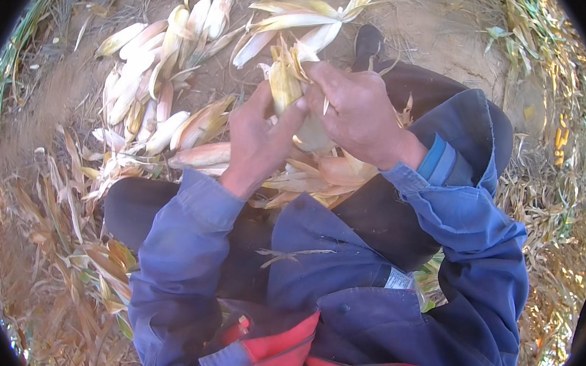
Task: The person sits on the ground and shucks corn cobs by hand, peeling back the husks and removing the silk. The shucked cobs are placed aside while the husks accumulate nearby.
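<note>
An ear of corn in its dry, yellowish husk (284, 81) stands tip-up between my two hands. My left hand (260, 136) is wrapped around its lower part, the thumb pressed across the front. At its upper right side, my right hand (358, 113) pinches the husk leaves with bent fingers. A thin, pale pointed piece (326, 104) sticks out from the right fist; whether it is a tool or a husk strip I cannot tell. Loose husks (345, 170) lie below the hands, between my legs. Beyond the ear, peeled-back husk leaves (295, 18) spread over the soil.
A pile of unhusked corn ears (136, 78) lies on the ground to the left. Dry stalks and leaves (48, 277) cover the soil on both sides. Several bare yellow cobs (561, 139) lie far right. My crossed legs and a dark shoe (369, 42) frame the work.
</note>
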Available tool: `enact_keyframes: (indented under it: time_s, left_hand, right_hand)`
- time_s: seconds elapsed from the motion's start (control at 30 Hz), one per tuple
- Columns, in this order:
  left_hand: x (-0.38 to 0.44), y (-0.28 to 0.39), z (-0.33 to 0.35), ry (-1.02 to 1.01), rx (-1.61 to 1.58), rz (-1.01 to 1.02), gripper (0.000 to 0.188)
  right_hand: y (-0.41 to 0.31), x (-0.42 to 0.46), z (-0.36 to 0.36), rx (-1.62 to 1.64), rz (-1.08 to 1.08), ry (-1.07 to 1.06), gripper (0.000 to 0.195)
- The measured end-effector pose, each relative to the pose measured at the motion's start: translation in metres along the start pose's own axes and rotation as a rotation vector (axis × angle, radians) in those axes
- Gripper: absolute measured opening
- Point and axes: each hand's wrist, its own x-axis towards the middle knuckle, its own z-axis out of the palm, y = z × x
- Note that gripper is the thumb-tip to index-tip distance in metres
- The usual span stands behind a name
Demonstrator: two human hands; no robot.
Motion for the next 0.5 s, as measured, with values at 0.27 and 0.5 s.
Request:
enact_keyframes:
  time_s: [0.27,0.5]
  left_hand:
    - [-0.002,-0.010,0.003,0.232,0.238,0.241,0.019]
    - [0.008,-0.003,0.008,0.307,-0.010,0.129,0.017]
  right_hand:
    - [-0.012,0.002,0.009,-0.059,0.045,-0.050,0.022]
    - [-0.017,0.010,0.021,0.217,0.308,0.188,0.019]
